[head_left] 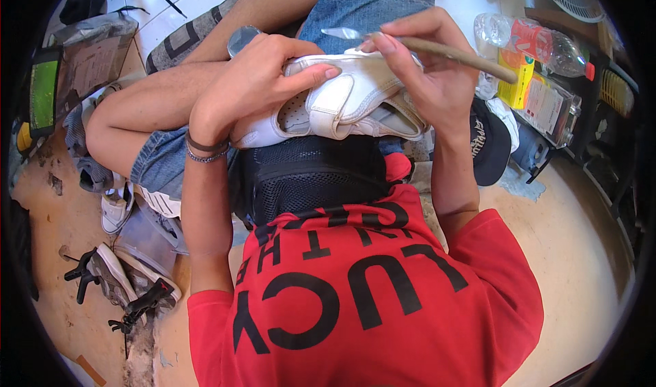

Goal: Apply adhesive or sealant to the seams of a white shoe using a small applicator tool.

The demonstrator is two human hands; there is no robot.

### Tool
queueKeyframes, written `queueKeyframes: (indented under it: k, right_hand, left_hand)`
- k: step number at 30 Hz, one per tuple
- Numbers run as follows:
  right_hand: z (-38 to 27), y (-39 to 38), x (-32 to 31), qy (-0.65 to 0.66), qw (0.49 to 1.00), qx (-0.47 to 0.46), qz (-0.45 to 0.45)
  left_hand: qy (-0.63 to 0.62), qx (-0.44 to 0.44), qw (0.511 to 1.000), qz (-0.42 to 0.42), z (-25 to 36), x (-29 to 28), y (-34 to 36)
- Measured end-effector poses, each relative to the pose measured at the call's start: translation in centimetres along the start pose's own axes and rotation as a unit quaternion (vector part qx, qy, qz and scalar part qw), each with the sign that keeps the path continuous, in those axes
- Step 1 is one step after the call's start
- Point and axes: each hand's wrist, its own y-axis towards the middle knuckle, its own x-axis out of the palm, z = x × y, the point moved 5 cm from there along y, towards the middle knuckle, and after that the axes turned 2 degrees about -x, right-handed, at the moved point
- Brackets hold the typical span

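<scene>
My left hand point(270, 72) grips a white shoe point(348, 96) with straps and a perforated lining, thumb over its upper edge. The shoe lies across my lap on a black mesh item point(314, 175). My right hand point(430, 72) holds a long wooden-handled tool point(478, 64) with a pale, glossy tip point(342, 35) just above the shoe's top edge; I cannot tell if the tip touches it. A small round container point(242, 39) shows behind my left hand, partly hidden.
Shoes with black clamps point(123, 284) lie at lower left. A boxy case point(55, 89) stands at upper left. At right are a plastic bottle point(533, 45), a yellow box point(512, 79), a dark cap point(488, 148) and a fan point(567, 4).
</scene>
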Motion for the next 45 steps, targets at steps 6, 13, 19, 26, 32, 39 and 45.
queueKeyframes:
  k: [6,13,19,26,32,39,45]
  right_hand:
    - [0.3,-1.2,0.0,-0.08,0.996,-0.051,-0.001]
    - [0.6,-1.6,-0.2,-0.04,0.998,-0.044,0.004]
    - [1.0,-1.5,-0.2,-0.042,0.998,-0.046,-0.008]
    - [0.5,-1.5,0.7,-0.011,0.998,-0.053,-0.033]
    - [0.4,-1.5,0.9,-0.03,0.998,-0.035,-0.053]
    - [0.5,-1.8,0.8,-0.034,0.998,-0.027,-0.04]
    - [0.6,-2.1,0.7,-0.052,0.995,-0.07,-0.038]
  left_hand:
    - [-0.026,-0.008,0.999,-0.023,-0.9,-0.1,0.3]
    - [-0.023,0.007,0.999,-0.036,-1.0,0.2,0.5]
    - [-0.061,0.039,0.997,-0.036,-0.4,0.1,0.3]
    - [-0.028,0.026,0.999,-0.03,-0.2,0.0,0.2]
    - [-0.019,0.031,0.999,-0.014,0.2,0.0,-0.1]
    - [-0.011,0.021,1.0,-0.014,0.3,0.1,-0.3]
    - [-0.024,0.029,0.999,-0.01,0.7,0.1,-0.3]
